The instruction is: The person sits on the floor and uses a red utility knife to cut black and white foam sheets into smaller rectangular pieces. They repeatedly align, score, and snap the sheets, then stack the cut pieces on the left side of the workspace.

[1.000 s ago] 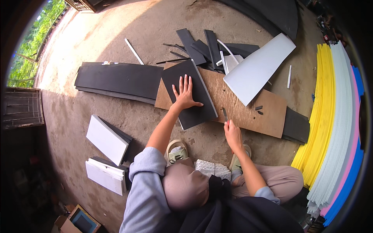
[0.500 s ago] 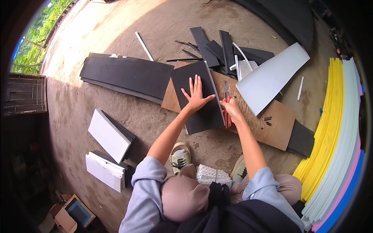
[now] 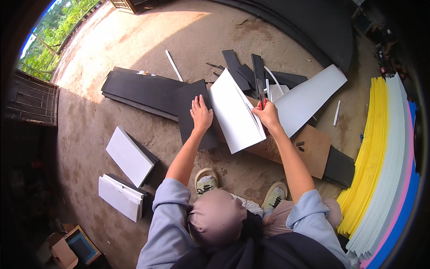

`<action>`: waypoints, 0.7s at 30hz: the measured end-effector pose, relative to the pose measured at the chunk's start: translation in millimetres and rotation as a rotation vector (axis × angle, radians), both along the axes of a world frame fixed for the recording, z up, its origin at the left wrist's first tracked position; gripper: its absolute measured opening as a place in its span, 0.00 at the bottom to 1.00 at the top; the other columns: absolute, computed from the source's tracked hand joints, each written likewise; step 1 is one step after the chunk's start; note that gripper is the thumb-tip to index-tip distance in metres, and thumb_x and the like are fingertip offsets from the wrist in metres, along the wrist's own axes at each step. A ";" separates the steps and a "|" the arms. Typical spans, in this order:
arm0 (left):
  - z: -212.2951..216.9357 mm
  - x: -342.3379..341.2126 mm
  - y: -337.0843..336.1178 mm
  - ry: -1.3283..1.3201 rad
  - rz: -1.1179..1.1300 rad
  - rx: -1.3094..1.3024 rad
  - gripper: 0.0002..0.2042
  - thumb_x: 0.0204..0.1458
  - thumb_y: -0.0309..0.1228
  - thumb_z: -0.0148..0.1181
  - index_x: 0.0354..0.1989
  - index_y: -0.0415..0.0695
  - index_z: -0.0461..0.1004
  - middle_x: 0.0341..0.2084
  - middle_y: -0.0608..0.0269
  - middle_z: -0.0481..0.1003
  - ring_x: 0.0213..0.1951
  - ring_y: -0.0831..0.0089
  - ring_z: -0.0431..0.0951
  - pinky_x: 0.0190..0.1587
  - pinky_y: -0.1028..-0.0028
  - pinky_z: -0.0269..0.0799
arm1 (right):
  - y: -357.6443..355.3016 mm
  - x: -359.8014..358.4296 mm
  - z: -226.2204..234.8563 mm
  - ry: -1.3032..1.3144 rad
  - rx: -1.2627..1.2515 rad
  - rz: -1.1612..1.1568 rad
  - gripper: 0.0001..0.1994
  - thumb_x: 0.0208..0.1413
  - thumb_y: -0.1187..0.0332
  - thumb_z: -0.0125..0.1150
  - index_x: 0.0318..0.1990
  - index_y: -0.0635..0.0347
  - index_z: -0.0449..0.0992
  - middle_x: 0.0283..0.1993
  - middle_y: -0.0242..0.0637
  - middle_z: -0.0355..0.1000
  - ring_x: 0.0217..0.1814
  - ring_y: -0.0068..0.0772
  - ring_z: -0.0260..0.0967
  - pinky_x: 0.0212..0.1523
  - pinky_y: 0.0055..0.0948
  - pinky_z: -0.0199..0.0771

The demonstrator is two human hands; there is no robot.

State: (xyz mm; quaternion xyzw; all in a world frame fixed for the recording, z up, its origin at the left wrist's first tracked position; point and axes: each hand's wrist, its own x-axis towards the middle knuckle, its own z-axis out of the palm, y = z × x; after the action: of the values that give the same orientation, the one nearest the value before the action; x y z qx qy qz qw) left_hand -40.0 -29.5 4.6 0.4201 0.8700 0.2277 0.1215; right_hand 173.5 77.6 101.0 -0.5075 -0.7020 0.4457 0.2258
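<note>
My left hand point(image 3: 201, 115) lies flat with fingers stretched on a black foam sheet point(image 3: 191, 93). To its right is a white foam piece point(image 3: 235, 114), tilted and apparently layered along its right edge. At that edge my right hand point(image 3: 268, 115) is closed round a red-handled cutter knife point(image 3: 263, 103), its blade pointing away from me. Whether those fingers also pinch the white piece, I cannot tell. Under the pieces runs a brown board point(image 3: 316, 152) with small black scraps on it.
Long black sheets point(image 3: 143, 92) lie to the left, a large white sheet point(image 3: 309, 98) to the right. Black offcuts point(image 3: 233, 67) are heaped beyond. Two stacks of white-topped pieces point(image 3: 130, 154) sit at near left. Tall yellow sheets point(image 3: 365, 157) and other coloured ones line the right.
The black piece under my left hand has shifted left with the hand. A white face now shows beside it. My right hand and the knife have moved farther away from me.
</note>
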 end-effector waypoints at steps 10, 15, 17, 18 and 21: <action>173.0 -6.6 34.5 -0.121 -0.341 0.498 0.37 0.50 0.49 0.53 0.63 0.42 0.45 0.60 0.45 0.50 0.63 0.52 0.45 0.62 0.56 0.39 | 7.7 79.6 165.4 0.139 0.222 0.281 0.13 0.43 0.69 0.64 0.29 0.61 0.64 0.27 0.34 0.71 0.32 0.23 0.69 0.37 0.24 0.67; 267.3 38.9 9.4 -0.364 -0.462 0.444 0.26 0.52 0.43 0.53 0.55 0.40 0.57 0.43 0.45 0.69 0.45 0.58 0.72 0.44 0.65 0.67 | -16.2 121.5 172.1 0.253 0.293 0.236 0.10 0.49 0.71 0.59 0.33 0.61 0.63 0.30 0.35 0.72 0.33 0.27 0.69 0.40 0.28 0.66; 279.1 53.4 5.4 -0.308 -0.525 0.540 0.21 0.53 0.39 0.52 0.51 0.40 0.59 0.41 0.47 0.71 0.41 0.58 0.74 0.40 0.65 0.69 | -1.6 135.2 143.5 0.169 0.545 0.146 0.09 0.50 0.73 0.55 0.36 0.61 0.61 0.31 0.38 0.72 0.33 0.34 0.70 0.41 0.31 0.67; 282.6 60.0 0.9 -0.289 -0.545 0.577 0.19 0.53 0.37 0.52 0.49 0.40 0.61 0.39 0.48 0.72 0.40 0.59 0.75 0.38 0.65 0.69 | -4.1 137.1 140.1 0.119 0.654 0.106 0.09 0.51 0.74 0.53 0.38 0.62 0.60 0.31 0.40 0.72 0.33 0.37 0.70 0.41 0.33 0.67; 287.4 78.1 -6.1 0.112 -0.543 0.389 0.17 0.52 0.36 0.51 0.48 0.41 0.62 0.44 0.50 0.69 0.46 0.56 0.71 0.44 0.63 0.67 | -6.5 150.4 133.8 -0.085 0.476 0.070 0.09 0.56 0.70 0.45 0.41 0.63 0.57 0.33 0.46 0.71 0.38 0.51 0.70 0.40 0.41 0.67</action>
State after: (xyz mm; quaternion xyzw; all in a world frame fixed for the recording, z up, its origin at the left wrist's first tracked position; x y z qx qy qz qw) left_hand 38.1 -35.6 292.0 0.6635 0.6721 0.3252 0.0473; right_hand 323.9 71.1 234.8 -0.4336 -0.8133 0.2537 0.2937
